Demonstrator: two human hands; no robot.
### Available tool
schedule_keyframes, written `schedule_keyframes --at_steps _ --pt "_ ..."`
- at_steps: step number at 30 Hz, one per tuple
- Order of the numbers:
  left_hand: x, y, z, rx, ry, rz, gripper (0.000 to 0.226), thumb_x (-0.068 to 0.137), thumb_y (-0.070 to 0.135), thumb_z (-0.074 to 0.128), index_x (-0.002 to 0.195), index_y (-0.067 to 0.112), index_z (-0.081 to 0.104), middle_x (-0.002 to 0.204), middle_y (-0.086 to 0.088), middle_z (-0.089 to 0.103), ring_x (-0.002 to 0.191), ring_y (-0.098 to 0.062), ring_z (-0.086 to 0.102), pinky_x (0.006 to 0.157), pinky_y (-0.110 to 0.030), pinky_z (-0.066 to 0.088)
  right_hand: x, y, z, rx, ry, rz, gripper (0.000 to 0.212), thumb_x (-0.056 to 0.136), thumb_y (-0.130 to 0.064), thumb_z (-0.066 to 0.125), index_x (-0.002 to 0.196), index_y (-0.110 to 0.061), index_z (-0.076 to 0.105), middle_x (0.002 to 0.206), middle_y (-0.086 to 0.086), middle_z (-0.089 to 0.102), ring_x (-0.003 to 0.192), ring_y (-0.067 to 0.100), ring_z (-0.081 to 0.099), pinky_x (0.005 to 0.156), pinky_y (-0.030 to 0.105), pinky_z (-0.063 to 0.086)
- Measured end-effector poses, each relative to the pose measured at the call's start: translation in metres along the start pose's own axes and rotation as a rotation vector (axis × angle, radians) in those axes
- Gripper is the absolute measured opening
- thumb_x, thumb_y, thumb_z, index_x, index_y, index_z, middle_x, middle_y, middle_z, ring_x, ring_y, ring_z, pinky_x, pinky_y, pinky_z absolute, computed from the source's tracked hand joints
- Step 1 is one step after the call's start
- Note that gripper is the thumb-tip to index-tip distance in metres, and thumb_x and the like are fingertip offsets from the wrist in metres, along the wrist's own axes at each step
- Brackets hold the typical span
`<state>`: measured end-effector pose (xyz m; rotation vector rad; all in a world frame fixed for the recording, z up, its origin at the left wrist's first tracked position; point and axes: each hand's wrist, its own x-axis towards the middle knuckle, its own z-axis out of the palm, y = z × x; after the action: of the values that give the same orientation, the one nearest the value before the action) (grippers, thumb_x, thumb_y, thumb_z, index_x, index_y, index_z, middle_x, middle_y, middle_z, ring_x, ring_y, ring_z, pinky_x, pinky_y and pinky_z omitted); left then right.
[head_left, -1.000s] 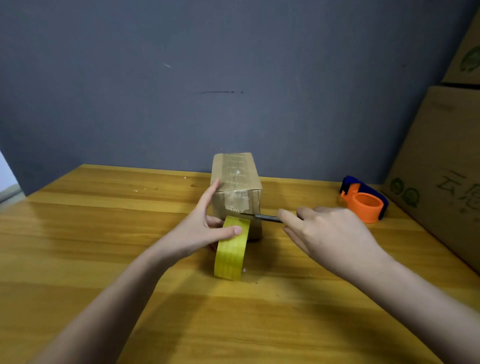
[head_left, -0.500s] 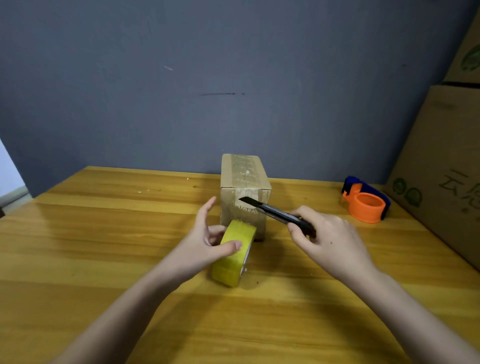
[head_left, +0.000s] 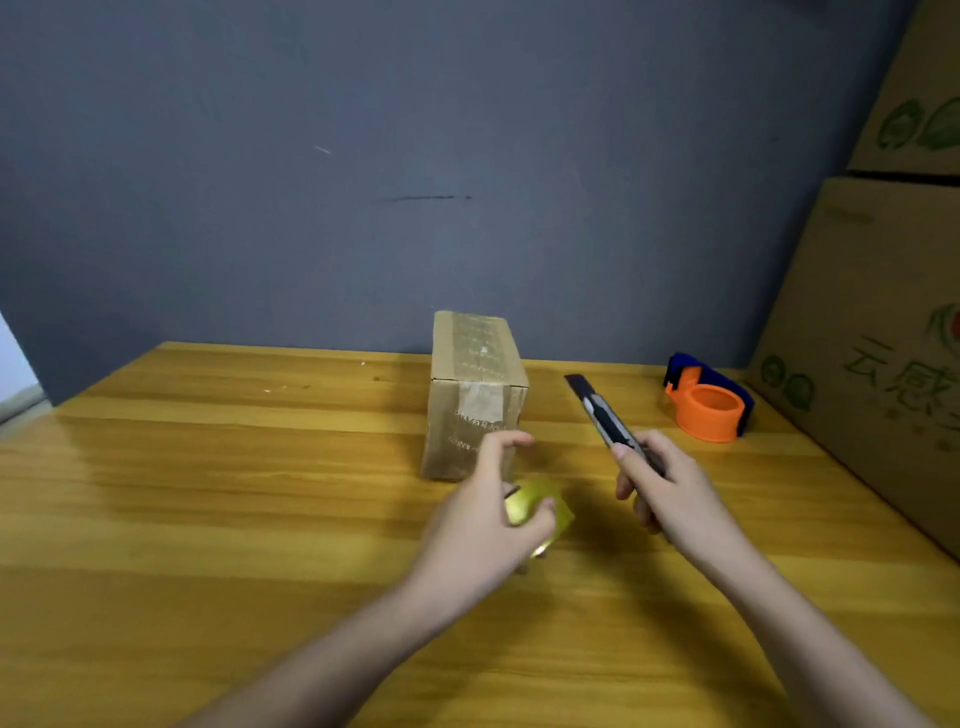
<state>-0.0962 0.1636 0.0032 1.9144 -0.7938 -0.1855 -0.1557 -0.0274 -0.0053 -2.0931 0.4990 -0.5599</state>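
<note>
A small taped cardboard box (head_left: 475, 395) stands upright on the wooden table (head_left: 208, 493), near the middle. Just in front of it my left hand (head_left: 485, 525) holds a yellow tape roll (head_left: 537, 506), thumb on its rim, the roll tilted and blurred. My right hand (head_left: 662, 491) grips a dark utility knife (head_left: 602, 413) by the handle. The knife's blade end points up and away, to the right of the box and apart from it.
An orange and blue tape dispenser (head_left: 706, 402) sits at the back right of the table. Large printed cardboard cartons (head_left: 872, 338) are stacked along the right edge. A grey wall rises behind the table.
The knife has come away from the box's front edge and swung right and upward. My left hand has left the box and pulled the yellow roll back toward me and to the right.
</note>
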Motion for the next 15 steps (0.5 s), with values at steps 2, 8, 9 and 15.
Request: schedule_keyframes --at_steps 2,8,9,15 --pt "0.011 0.006 0.015 0.338 -0.058 0.1 0.053 0.082 0.044 0.057 0.124 0.045 0.026 0.077 0.006 0.063 0.059 -0.021 0.059 0.059 -0.032 0.051 0.003 0.008 -0.006 0.068 -0.033 0.136 0.013 0.098 -0.019 0.049 0.101 -0.01 0.056 0.068 0.003 0.059 0.046 0.019 0.047 0.038 0.022 0.037" --pt "0.034 0.01 0.063 0.793 -0.128 0.484 0.05 0.096 0.033 0.044 0.137 0.017 0.022 0.076 -0.007 0.063 0.066 -0.027 0.06 0.056 -0.032 0.045 0.001 0.027 -0.023 0.058 0.01 0.285 0.019 0.097 -0.018 0.053 0.1 -0.003 0.063 0.078 0.008 0.059 0.068 0.02 0.056 0.052 0.024 0.046" --pt "0.038 0.006 0.069 0.833 -0.129 0.542 0.048 0.096 0.031 0.044 0.136 0.013 0.025 0.081 -0.011 0.066 0.068 -0.029 0.059 0.056 -0.033 0.043 0.001 0.031 -0.024 -0.009 0.021 0.276 0.018 0.097 -0.019 0.053 0.098 -0.005 0.065 0.079 0.009 0.059 0.074 0.022 0.054 0.058 0.027 0.042" --pt "0.048 -0.02 0.088 0.987 -0.047 0.83 0.051 0.069 0.036 0.072 0.109 0.013 0.051 0.057 -0.003 0.065 0.053 -0.018 0.063 0.043 -0.021 0.041 0.002 0.047 -0.021 -0.25 0.04 0.349 0.039 0.1 -0.025 0.046 0.137 -0.013 0.044 0.124 0.019 0.057 0.107 0.032 0.055 0.087 0.035 0.041"
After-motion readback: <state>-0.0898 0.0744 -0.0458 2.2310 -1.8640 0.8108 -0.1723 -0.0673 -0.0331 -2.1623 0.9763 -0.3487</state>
